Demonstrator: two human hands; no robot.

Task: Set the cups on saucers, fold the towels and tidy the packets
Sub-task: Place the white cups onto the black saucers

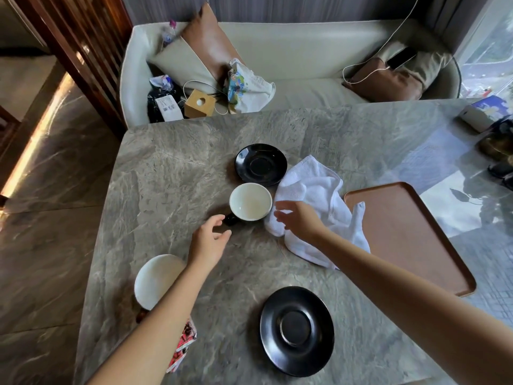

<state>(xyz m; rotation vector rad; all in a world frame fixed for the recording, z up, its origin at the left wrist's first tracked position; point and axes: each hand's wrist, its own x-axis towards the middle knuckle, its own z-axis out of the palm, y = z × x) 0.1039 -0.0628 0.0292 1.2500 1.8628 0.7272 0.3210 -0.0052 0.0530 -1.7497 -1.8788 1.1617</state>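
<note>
**Two hands reach for a cup that is not yet on its saucer**

Seen from above, a grey marble worktop holds a white-lined cup with a dark handle, standing directly on the stone, just in front of an empty black saucer. The left hand hovers beside the handle, fingers spread and holding nothing. The right hand hangs over the cup's other side, fingers likewise loose and empty.

The step in hand appears to be seating this cup. Next, it likely needs gripping, lifting and setting into the far saucer's central well.

A crumpled white towel lies unfolded, touching the cup and that saucer's rim, and could snag. A second cup sits near the left edge, partly hidden by the forearm, with a red packet below it. A second black saucer waits nearer, and an empty brown tray lies at right
</note>
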